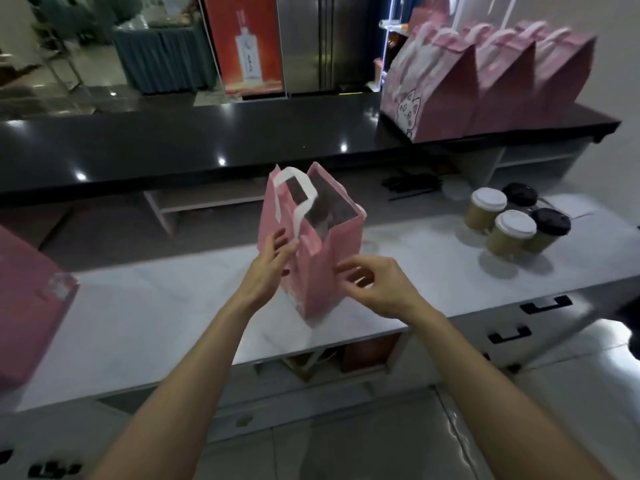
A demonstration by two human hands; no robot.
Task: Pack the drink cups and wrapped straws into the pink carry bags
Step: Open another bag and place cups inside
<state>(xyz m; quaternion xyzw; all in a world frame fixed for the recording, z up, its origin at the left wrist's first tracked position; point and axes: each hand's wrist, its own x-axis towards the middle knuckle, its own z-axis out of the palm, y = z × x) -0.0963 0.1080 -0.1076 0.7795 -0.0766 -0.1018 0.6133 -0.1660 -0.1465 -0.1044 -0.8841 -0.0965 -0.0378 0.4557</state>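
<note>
**One bag open on the bench, four cups still waiting**

The white bench (145,306) carries the work. On the raised black counter (173,147) behind it, at its right end, stand three filled-looking pink carry bags (446,88) with tops folded shut; I judge these finished, though their contents are hidden. Another pink bag (20,306) shows at the bench's left edge, its state unclear.

Near the middle of the bench's front edge stands an open pink carry bag (325,261), white handle up; nothing can be made out inside it. The left hand (268,268) grips its near-left wall below the handle. The right hand (377,289) has curled fingers at the bag's right edge; whether they pinch it I cannot tell.

Toward the bench's right end sit four lidded paper cups (512,233), two white-lidded, two black-lidded, unpacked. Dark thin items behind them may be straws.
</note>
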